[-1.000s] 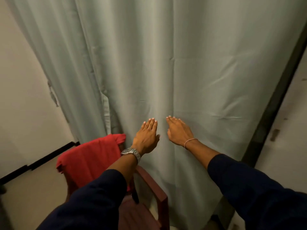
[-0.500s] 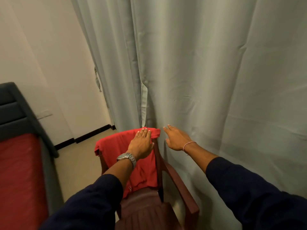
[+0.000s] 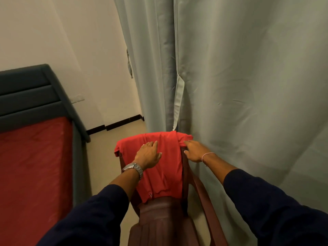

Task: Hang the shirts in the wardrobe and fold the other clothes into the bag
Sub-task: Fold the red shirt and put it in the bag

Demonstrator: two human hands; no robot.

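Observation:
A red garment (image 3: pixel 165 167) hangs draped over the backrest of a dark red plastic chair (image 3: pixel 159 221). My left hand (image 3: pixel 148 155), with a metal watch on the wrist, lies flat with straight fingers on the red cloth near the top of the backrest. My right hand (image 3: pixel 194 150), wearing a thin bracelet, touches the garment's right edge at the chair's upper right corner; its fingers look relaxed and I cannot see a pinch. No wardrobe or bag is in view.
A pale grey-green curtain (image 3: pixel 239 77) hangs right behind and to the right of the chair. A bed with a red sheet (image 3: pixel 33 171) and a dark padded headboard (image 3: pixel 30 93) stands to the left. A strip of beige floor (image 3: pixel 104 157) separates bed and chair.
My view turned left and down from the curtain to the chair. Both hands left the curtain and came down onto the red garment on the backrest.

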